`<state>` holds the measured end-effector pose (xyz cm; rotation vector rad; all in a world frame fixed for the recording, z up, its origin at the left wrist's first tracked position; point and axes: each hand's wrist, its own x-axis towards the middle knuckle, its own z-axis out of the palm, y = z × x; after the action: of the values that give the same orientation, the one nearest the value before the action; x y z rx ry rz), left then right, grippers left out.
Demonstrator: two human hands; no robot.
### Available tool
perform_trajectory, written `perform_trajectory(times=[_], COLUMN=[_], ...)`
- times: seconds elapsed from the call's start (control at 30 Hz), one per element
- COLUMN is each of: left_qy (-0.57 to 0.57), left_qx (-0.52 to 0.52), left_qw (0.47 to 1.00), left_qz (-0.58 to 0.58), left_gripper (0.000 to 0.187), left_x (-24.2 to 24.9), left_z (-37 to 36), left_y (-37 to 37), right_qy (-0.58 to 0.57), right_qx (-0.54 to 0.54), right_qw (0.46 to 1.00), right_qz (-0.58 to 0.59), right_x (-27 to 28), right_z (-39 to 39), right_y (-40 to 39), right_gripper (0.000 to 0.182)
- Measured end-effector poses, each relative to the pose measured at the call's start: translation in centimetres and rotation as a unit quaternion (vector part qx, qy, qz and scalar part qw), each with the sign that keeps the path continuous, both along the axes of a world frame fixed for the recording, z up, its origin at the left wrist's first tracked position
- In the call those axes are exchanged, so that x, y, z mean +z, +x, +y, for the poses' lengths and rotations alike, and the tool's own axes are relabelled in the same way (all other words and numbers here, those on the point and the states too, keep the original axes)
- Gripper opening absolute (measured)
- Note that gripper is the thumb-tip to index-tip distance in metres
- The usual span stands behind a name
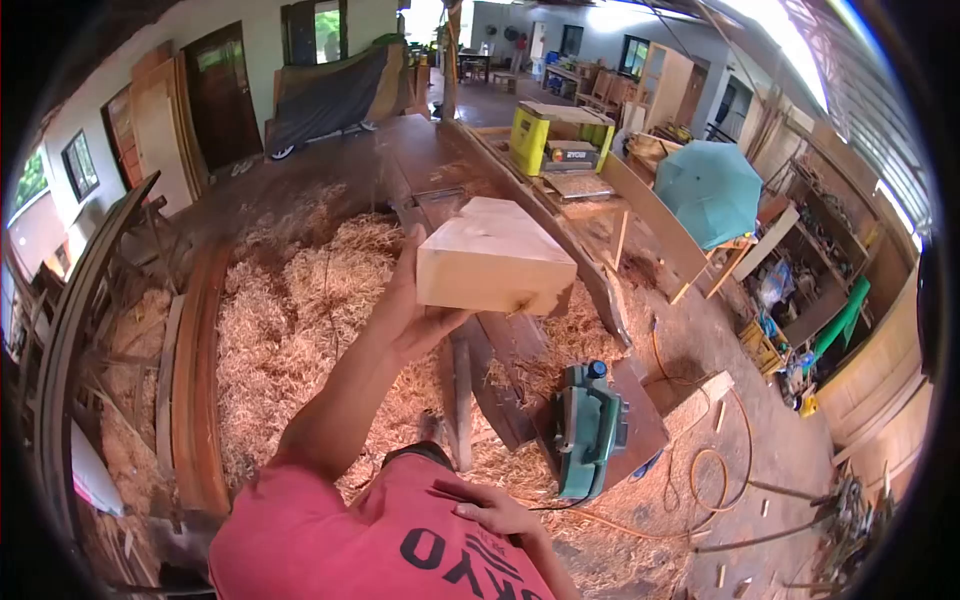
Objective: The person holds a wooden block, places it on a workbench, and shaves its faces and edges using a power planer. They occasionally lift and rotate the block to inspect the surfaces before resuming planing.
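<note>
My left hand (412, 320) grips a pale wooden block (495, 270) by its left side and holds it up in front of me. The block has smooth faces and a small dark knot low on its near face. My right hand (497, 512) lies flat against the front of my red shirt (330, 530), fingers stretched out, holding nothing. A green electric planer (590, 430) stands on a board, ahead and to the right of that hand. Wood shavings (300, 340) are heaped on the floor beneath my left arm.
An orange cord (708, 490) loops over the floor at right. A yellow-green thickness planer (562, 145) stands beyond, with a teal umbrella (708, 190) beside it. Long planks (195, 380) run along the left. A dark bench (425, 155) extends ahead; cluttered shelves (825, 250) line the right.
</note>
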<state>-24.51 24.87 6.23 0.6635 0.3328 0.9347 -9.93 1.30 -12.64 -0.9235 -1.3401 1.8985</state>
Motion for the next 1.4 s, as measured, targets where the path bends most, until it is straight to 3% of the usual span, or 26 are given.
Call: perform_trajectory(times=[0.17, 0.23, 0.3, 0.4, 0.5, 0.63, 0.93, 1.3, 1.4], left_qy=[0.000, -0.020, -0.034, -0.042, -0.034, -0.013, -0.034, -0.041, -0.087], left_qx=[-0.010, 0.004, 0.008, 0.009, 0.011, -0.013, 0.015, -0.011, -0.047], left_qw=[1.000, 0.999, 0.999, 0.998, 0.996, 0.995, 0.996, 0.998, 0.991], left_qz=[0.025, 0.032, 0.036, 0.044, 0.077, 0.095, 0.083, 0.047, 0.094], left_gripper=[0.077, 0.075, 0.073, 0.070, 0.071, 0.072, 0.071, 0.071, 0.065], left_x=[-0.3, -0.3, -0.5, -1.0, -1.0, -2.4, -1.3, -1.5, -3.1], left_z=[0.2, 0.0, 0.1, 0.4, 0.0, 0.9, 0.3, 0.1, 0.4], left_y=[0.6, 0.8, 1.1, 1.2, 1.1, 0.4, 0.5, 0.5, -0.4], right_qy=[0.002, 0.084, 0.108, 0.198, 0.158, 0.214, 0.195, 0.202, 0.235], right_qx=[-0.037, -0.120, -0.192, -0.250, -0.342, -0.344, -0.364, -0.363, -0.395], right_qw=[0.997, 0.989, 0.975, 0.946, 0.923, 0.905, 0.904, 0.899, 0.877], right_qz=[-0.070, 0.013, 0.034, 0.048, 0.083, 0.131, 0.112, 0.141, 0.142], right_x=[2.4, 2.1, 6.7, 9.3, 11.3, 13.0, 14.8, 14.5, 14.5], right_z=[1.9, 3.4, 4.6, 6.8, 8.6, 10.5, 11.1, 11.2, 11.5], right_y=[1.3, 2.6, 3.3, 4.5, 3.8, 3.1, 2.3, 2.4, 2.0], right_gripper=[0.060, 0.063, 0.067, 0.069, 0.072, 0.074, 0.080, 0.068, 0.067])
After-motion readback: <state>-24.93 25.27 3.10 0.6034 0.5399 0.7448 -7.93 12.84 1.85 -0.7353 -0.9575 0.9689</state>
